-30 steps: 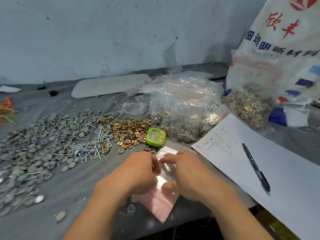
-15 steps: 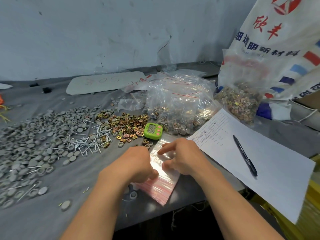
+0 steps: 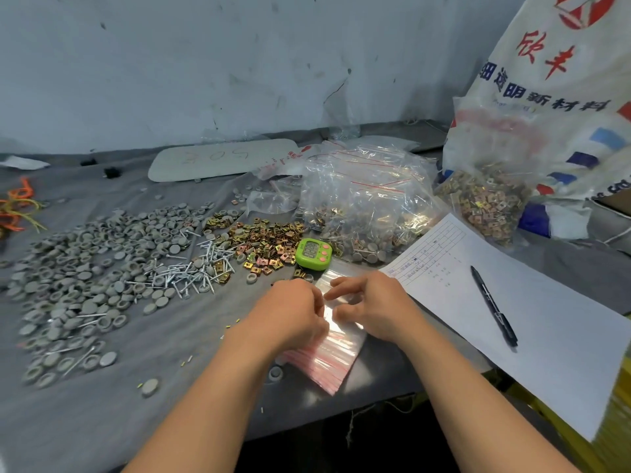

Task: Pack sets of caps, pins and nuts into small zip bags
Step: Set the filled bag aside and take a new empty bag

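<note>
The right hand (image 3: 372, 305) is pinching the top of the stack of zip bags (image 3: 324, 360), which is lying at the near edge of the table (image 3: 102, 421), just before the green timer (image 3: 312, 253). The left hand (image 3: 290, 312) is curling over the same stack with its fingertips hidden, so I cannot tell whether it is gripping. The caps (image 3: 85, 285), pins (image 3: 191, 271) and nuts (image 3: 266, 244) are lying heaped to its left.

Fingertips of left hand (image 3: 290, 312) unseen

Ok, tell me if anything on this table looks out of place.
One grey cap lies alone near the table's front edge, away from the pile. The paper sheet overhangs that edge with a pen on it, so both might slip off.
</note>
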